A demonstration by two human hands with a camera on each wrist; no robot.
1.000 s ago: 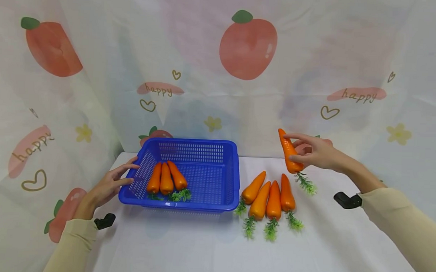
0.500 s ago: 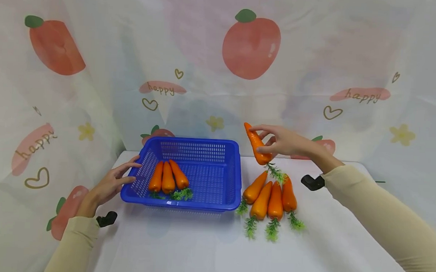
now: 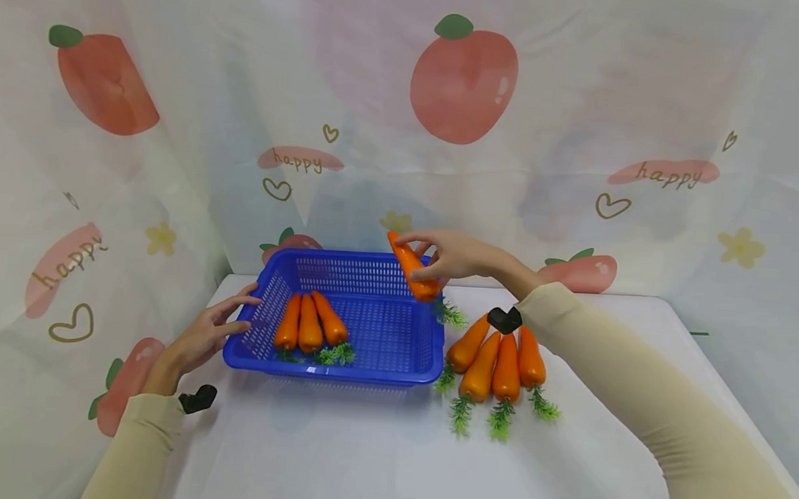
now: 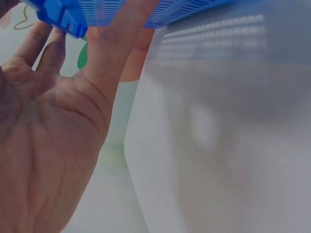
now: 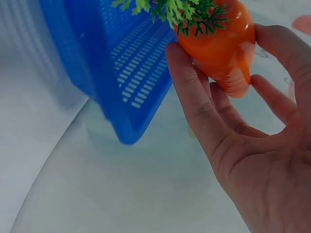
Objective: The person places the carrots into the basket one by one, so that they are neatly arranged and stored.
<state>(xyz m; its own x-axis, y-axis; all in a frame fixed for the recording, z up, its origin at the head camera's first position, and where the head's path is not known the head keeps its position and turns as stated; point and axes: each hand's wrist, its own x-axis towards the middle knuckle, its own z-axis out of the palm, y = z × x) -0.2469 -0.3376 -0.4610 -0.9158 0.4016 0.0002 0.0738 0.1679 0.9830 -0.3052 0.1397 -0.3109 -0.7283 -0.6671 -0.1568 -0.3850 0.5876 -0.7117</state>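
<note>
My right hand (image 3: 447, 255) pinches an orange toy carrot (image 3: 412, 267) with a green top, held tilted in the air over the far right corner of the blue slotted basket (image 3: 369, 369). In the right wrist view the carrot (image 5: 221, 46) sits between thumb and fingers (image 5: 192, 97), beside the basket wall (image 5: 116, 73). Three carrots (image 3: 307, 323) lie side by side in the basket's left half. My left hand (image 3: 205, 334) rests with straight fingers against the basket's left rim; the left wrist view shows the fingers (image 4: 114, 43) touching the rim (image 4: 63, 17).
Several more carrots (image 3: 497, 363) lie in a row on the white table (image 3: 379, 454) just right of the basket. A fruit-printed cloth backdrop (image 3: 458, 90) hangs behind and to the left. Bare tabletop lies in front of the basket.
My right hand has carried the carrot leftward from above the row of carrots to over the basket's right far corner. The left hand has stayed on the rim.
</note>
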